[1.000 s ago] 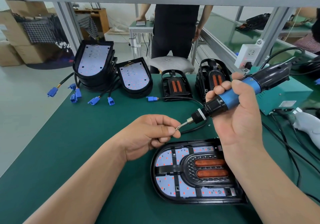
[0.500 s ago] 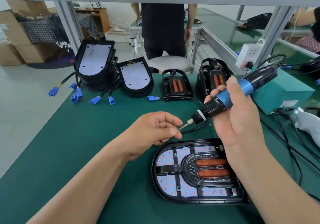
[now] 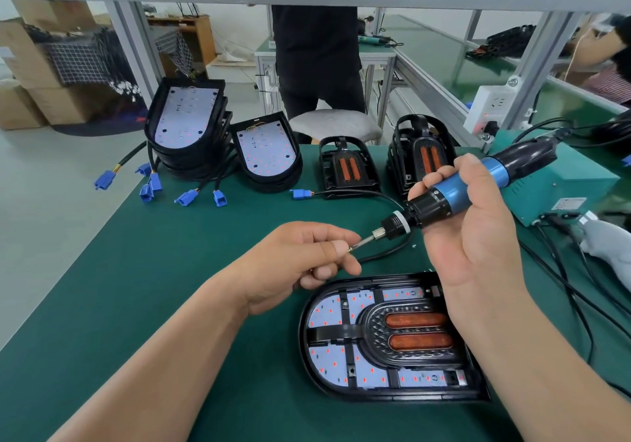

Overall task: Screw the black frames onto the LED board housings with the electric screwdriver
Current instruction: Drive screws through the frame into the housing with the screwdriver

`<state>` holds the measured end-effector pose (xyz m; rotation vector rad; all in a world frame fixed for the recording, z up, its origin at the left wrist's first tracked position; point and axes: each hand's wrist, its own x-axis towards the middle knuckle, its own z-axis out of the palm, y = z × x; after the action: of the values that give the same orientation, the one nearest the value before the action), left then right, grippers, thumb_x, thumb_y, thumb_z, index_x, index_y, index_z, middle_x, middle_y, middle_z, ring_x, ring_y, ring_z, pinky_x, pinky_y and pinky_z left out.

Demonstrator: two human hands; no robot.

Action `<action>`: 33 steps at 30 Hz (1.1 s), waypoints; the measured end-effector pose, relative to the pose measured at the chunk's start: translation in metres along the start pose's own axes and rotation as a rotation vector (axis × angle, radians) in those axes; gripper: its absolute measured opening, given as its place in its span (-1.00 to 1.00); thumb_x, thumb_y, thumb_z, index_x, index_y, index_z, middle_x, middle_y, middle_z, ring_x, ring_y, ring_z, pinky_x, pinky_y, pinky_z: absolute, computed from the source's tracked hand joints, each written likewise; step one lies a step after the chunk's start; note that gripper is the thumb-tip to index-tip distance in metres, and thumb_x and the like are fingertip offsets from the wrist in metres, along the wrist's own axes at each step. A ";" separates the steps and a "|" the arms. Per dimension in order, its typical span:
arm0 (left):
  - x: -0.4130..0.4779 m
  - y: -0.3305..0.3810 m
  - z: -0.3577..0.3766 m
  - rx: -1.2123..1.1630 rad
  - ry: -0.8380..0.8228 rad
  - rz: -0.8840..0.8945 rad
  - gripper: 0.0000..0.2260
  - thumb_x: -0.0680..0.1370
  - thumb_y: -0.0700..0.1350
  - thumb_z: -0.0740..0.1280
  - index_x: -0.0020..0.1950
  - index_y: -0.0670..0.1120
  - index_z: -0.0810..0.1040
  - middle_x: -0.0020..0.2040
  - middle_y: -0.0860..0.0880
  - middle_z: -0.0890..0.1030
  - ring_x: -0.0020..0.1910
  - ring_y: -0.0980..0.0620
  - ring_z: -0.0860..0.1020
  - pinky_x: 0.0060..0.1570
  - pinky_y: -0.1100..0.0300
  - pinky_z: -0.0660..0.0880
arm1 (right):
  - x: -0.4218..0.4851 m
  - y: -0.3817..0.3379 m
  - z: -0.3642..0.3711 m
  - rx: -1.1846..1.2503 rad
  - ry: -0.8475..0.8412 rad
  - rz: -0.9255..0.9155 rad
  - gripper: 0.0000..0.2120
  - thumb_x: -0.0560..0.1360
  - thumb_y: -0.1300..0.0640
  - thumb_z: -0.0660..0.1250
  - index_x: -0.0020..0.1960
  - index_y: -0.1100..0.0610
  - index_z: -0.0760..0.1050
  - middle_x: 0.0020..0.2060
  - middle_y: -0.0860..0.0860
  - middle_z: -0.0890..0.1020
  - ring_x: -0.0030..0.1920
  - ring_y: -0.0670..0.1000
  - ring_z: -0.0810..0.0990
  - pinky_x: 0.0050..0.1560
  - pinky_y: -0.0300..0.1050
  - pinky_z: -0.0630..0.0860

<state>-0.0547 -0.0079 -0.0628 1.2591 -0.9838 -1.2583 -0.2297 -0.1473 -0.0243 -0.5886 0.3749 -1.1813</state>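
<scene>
An LED board housing (image 3: 327, 312) lies flat in front of me, with a black frame (image 3: 375, 335) and two orange reflectors seated in it. My right hand (image 3: 474, 233) grips the blue and black electric screwdriver (image 3: 454, 192) above the housing, its bit pointing down-left. My left hand (image 3: 307, 253) pinches a small screw (image 3: 349, 249) against the bit's tip, just left of the housing's upper edge.
Stacked LED housings (image 3: 186, 124) with blue-plugged cables stand at the back left, one more (image 3: 266, 154) beside them. Two stacks of black frames (image 3: 348, 168) (image 3: 421, 154) stand behind. A teal power box (image 3: 560, 185) and cables lie at right. A person stands beyond the table.
The screwdriver and my right hand have dropped a little and tilted; my left hand stays at the bit tip with the screw. The person behind has shifted left.
</scene>
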 end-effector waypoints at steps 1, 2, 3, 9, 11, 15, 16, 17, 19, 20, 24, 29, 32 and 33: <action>-0.001 0.001 -0.001 -0.008 0.014 -0.016 -0.67 0.58 -0.12 0.37 0.30 -0.22 0.62 -0.07 -0.15 0.70 -0.34 0.13 0.37 -0.43 0.35 0.29 | 0.001 -0.001 0.000 0.019 0.003 0.002 -0.82 0.66 0.18 0.38 0.21 0.16 0.44 -0.15 0.04 0.59 -0.18 0.01 0.60 0.10 0.01 0.62; -0.001 0.001 -0.003 -0.002 0.027 -0.032 -0.67 0.56 -0.11 0.38 0.27 -0.24 0.62 -0.09 -0.15 0.67 -0.35 0.13 0.36 -0.44 0.34 0.28 | 0.001 -0.002 -0.001 0.034 0.003 0.003 -0.81 0.66 0.18 0.39 0.21 0.17 0.44 -0.14 0.04 0.59 -0.18 0.02 0.60 0.10 0.01 0.62; -0.002 0.002 -0.005 0.025 0.034 -0.046 -0.67 0.54 -0.09 0.39 0.23 -0.27 0.63 -0.11 -0.13 0.65 -0.35 0.13 0.36 -0.44 0.34 0.27 | 0.001 -0.003 -0.001 0.043 -0.001 0.003 -0.81 0.65 0.19 0.39 0.21 0.17 0.44 -0.14 0.04 0.59 -0.19 0.02 0.60 0.10 0.02 0.62; -0.010 0.005 -0.014 0.391 -0.060 -0.136 -0.64 0.38 0.15 0.55 0.08 -0.02 0.76 -0.13 0.02 0.69 -0.16 0.10 0.53 -0.10 0.16 0.41 | -0.002 -0.007 0.002 0.059 -0.106 0.025 -0.86 0.65 0.21 0.35 0.18 0.16 0.45 -0.18 0.01 0.56 -0.22 -0.01 0.55 0.00 -0.02 0.57; -0.010 0.004 -0.014 0.454 -0.054 -0.149 -0.69 0.40 0.16 0.56 0.04 0.02 0.77 -0.08 -0.05 0.74 -0.09 0.04 0.54 0.00 0.00 0.39 | -0.006 -0.007 0.004 0.038 -0.160 0.034 -0.88 0.65 0.21 0.32 0.17 0.15 0.46 -0.19 0.00 0.54 -0.23 -0.02 0.54 -0.03 -0.04 0.56; -0.010 0.004 -0.013 0.507 -0.004 -0.110 -0.81 0.47 0.09 0.53 -0.03 0.01 0.79 -0.09 0.01 0.77 -0.12 0.08 0.55 -0.03 0.03 0.42 | -0.015 -0.006 0.009 -0.016 -0.272 0.068 -0.89 0.66 0.20 0.26 0.17 0.11 0.48 -0.20 -0.02 0.51 -0.24 -0.04 0.51 -0.06 -0.07 0.55; -0.009 0.003 -0.013 0.511 0.002 -0.104 -0.82 0.47 0.08 0.53 -0.04 0.01 0.79 -0.11 0.04 0.76 -0.14 0.11 0.55 -0.06 0.08 0.42 | -0.017 -0.006 0.010 -0.027 -0.295 0.081 -0.88 0.65 0.20 0.25 0.17 0.10 0.48 -0.21 -0.03 0.51 -0.25 -0.04 0.50 -0.07 -0.08 0.55; -0.009 0.003 -0.013 0.515 0.007 -0.097 -0.84 0.48 0.07 0.53 -0.05 0.01 0.79 -0.13 0.06 0.76 -0.17 0.14 0.55 -0.09 0.15 0.42 | -0.019 -0.006 0.010 -0.038 -0.319 0.095 -0.87 0.65 0.20 0.23 0.18 0.10 0.47 -0.21 -0.03 0.50 -0.25 -0.05 0.49 -0.07 -0.08 0.55; -0.008 0.002 -0.015 0.529 0.016 -0.077 -0.88 0.51 0.03 0.54 -0.07 0.00 0.79 -0.17 0.10 0.75 -0.22 0.21 0.56 -0.16 0.30 0.42 | -0.022 -0.005 0.012 -0.063 -0.370 0.120 -0.86 0.65 0.21 0.21 0.19 0.11 0.45 -0.21 -0.03 0.49 -0.25 -0.05 0.48 -0.08 -0.09 0.54; -0.007 0.001 -0.016 0.540 0.019 -0.067 -0.90 0.52 0.01 0.54 -0.07 0.00 0.79 -0.19 0.11 0.74 -0.24 0.24 0.56 -0.19 0.37 0.41 | -0.024 -0.005 0.013 -0.079 -0.394 0.129 -0.85 0.63 0.21 0.21 0.19 0.11 0.45 -0.21 -0.03 0.48 -0.26 -0.04 0.48 -0.09 -0.09 0.54; -0.006 0.001 -0.017 0.576 0.019 -0.050 -0.91 0.54 -0.02 0.54 -0.09 -0.01 0.78 -0.23 0.16 0.71 -0.29 0.29 0.54 -0.26 0.47 0.38 | -0.032 -0.003 0.015 -0.133 -0.478 0.168 -0.80 0.56 0.21 0.23 0.17 0.10 0.46 -0.24 -0.02 0.46 -0.28 -0.03 0.46 -0.12 -0.08 0.53; -0.005 0.001 -0.016 0.603 0.030 -0.047 -0.88 0.52 0.04 0.54 -0.10 0.02 0.78 -0.28 0.17 0.67 -0.35 0.27 0.48 -0.32 0.47 0.34 | -0.041 0.002 0.018 -0.232 -0.599 0.166 -0.72 0.47 0.26 0.29 0.18 0.14 0.48 -0.27 0.01 0.44 -0.31 0.00 0.44 -0.15 -0.06 0.52; -0.005 0.001 -0.016 0.614 0.034 -0.050 -0.89 0.52 0.05 0.54 -0.08 0.03 0.79 -0.26 0.14 0.68 -0.33 0.25 0.49 -0.31 0.44 0.36 | -0.044 0.004 0.018 -0.248 -0.644 0.163 -0.70 0.44 0.21 0.33 0.17 0.15 0.50 -0.26 0.04 0.43 -0.30 0.02 0.43 -0.15 -0.03 0.51; -0.005 0.001 -0.015 0.617 0.038 -0.050 -0.89 0.53 0.04 0.54 -0.08 0.03 0.79 -0.26 0.14 0.69 -0.32 0.25 0.49 -0.30 0.44 0.36 | -0.044 0.005 0.018 -0.251 -0.653 0.162 -0.70 0.44 0.20 0.33 0.17 0.15 0.51 -0.27 0.04 0.42 -0.31 0.02 0.43 -0.15 -0.03 0.50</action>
<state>-0.0400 -0.0011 -0.0626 1.7760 -1.3795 -0.9890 -0.2312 -0.1003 -0.0139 -1.0981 0.0075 -0.7349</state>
